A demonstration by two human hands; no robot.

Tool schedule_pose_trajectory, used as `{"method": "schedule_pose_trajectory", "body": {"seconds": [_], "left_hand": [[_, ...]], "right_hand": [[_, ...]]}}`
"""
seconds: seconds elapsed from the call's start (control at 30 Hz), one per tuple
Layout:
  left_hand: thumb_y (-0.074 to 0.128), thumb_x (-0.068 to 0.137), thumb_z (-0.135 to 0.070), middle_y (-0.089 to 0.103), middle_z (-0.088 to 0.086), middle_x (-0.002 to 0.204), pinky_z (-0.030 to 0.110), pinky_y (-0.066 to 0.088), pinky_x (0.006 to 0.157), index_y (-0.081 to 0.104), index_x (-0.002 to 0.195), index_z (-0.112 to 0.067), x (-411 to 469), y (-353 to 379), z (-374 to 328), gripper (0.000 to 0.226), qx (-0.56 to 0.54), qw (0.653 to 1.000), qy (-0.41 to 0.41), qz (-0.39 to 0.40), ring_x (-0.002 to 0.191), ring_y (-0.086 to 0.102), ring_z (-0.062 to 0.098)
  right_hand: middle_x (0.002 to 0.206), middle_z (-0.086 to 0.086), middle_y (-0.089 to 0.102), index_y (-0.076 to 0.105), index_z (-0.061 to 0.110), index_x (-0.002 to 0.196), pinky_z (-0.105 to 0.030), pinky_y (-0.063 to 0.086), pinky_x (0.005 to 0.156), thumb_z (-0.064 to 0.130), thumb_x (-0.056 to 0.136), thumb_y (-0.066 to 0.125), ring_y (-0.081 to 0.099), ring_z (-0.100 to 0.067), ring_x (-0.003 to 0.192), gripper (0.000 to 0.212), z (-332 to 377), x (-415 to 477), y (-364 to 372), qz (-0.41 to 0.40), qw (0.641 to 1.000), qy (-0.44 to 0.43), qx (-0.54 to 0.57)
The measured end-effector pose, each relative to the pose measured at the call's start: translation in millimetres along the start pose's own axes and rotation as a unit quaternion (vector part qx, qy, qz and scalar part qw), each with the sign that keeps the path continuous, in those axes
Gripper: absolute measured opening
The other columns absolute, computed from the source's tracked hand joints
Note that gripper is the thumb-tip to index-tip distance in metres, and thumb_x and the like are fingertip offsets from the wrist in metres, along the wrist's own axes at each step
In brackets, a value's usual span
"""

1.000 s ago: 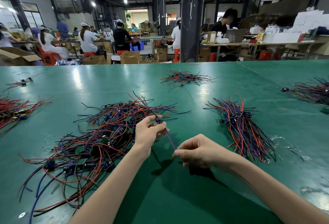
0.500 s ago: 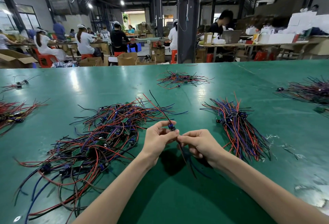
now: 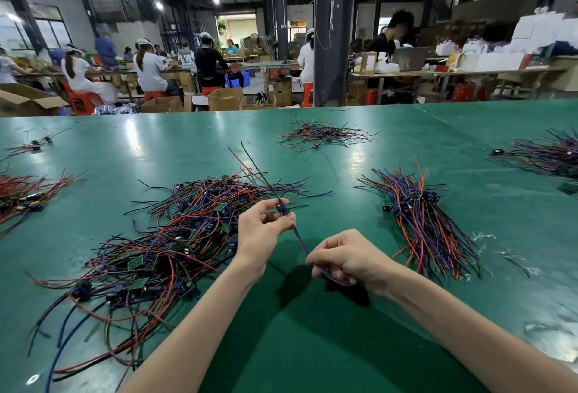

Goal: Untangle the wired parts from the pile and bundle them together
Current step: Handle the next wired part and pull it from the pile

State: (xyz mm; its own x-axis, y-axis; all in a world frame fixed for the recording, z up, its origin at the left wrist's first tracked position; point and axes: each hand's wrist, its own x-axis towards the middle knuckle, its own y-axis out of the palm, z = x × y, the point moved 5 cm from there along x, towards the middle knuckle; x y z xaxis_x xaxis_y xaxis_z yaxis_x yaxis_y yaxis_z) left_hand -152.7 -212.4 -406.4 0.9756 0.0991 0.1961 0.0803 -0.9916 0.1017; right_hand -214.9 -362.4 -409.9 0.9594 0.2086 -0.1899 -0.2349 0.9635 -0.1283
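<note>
green table (image 3: 312,345), tangled wire pile (image 3: 162,242), wire bundle (image 3: 422,223)

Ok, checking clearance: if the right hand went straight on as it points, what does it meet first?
Likely the left hand, up-left of the right hand along their shared wire; depth unclear.

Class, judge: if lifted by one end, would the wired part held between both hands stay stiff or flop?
Probably springy, not limp: the wired part has free leads standing above the left hand. Likely light: the right hand pinches its other end.
</note>
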Motion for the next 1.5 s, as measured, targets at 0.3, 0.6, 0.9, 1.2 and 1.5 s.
{"method": "schedule_pose_trajectory", "body": {"seconds": [0.3,0.6,0.9,1.2,1.5], "left_hand": [[0.07,0.077,0.008,0.051,0.002,0.071,0.011,0.05,0.061,0.066,0.101,-0.005,14,-27,-1,0.028,-0.012,0.996,-0.002,-0.083,0.063,0.052,0.008],[0.069,0.079,0.007,0.052,0.01,0.079,0.014,0.052,0.063,0.065,0.105,-0.002,11,-21,-1,0.027,-0.028,0.997,-0.017,-0.067,0.073,0.053,0.018],[0.069,0.079,0.006,0.058,0.0,0.063,0.03,0.054,0.078,0.068,0.091,-0.011,-9,5,-2,0.021,-0.063,0.995,-0.078,0.028,0.066,0.059,0.018],[0.069,0.077,0.01,0.056,0.004,0.058,0.016,0.049,0.054,0.066,0.094,-0.006,-25,25,-2,0.024,0.002,0.99,-0.076,0.119,0.049,0.058,0.007],[0.07,0.079,0.004,0.055,-0.01,0.048,0.024,0.041,0.063,0.067,0.091,-0.011,-15,11,4,0.02,0.001,0.992,-0.104,0.074,0.05,0.059,0.005]], "right_hand": [[0.055,-0.005,0.064,0.064,-0.003,0.078,-0.012,0.02,0.034,0.003,0.083,0.065,0.03,-0.006,0.03,0.008,-1,-9,14,0.056,0.998,0.0,-0.024],[0.06,-0.003,0.067,0.068,0.009,0.078,-0.013,0.019,0.034,0.008,0.085,0.065,0.031,-0.005,0.034,0.008,9,-13,10,0.106,0.993,-0.033,-0.05],[0.065,-0.012,0.071,0.069,0.012,0.075,-0.015,0.02,0.034,0.044,0.089,0.059,0.034,-0.011,0.033,0.036,9,-8,2,0.063,0.991,-0.041,-0.111],[0.053,-0.006,0.065,0.063,0.004,0.072,-0.014,0.016,0.031,0.01,0.09,0.062,0.024,-0.006,0.027,0.018,3,-2,-2,-0.025,0.997,-0.058,-0.034],[0.05,-0.003,0.065,0.062,0.007,0.067,-0.012,0.027,0.032,0.008,0.087,0.064,0.036,-0.004,0.027,0.021,2,-3,7,0.03,0.998,-0.043,-0.047]]}}
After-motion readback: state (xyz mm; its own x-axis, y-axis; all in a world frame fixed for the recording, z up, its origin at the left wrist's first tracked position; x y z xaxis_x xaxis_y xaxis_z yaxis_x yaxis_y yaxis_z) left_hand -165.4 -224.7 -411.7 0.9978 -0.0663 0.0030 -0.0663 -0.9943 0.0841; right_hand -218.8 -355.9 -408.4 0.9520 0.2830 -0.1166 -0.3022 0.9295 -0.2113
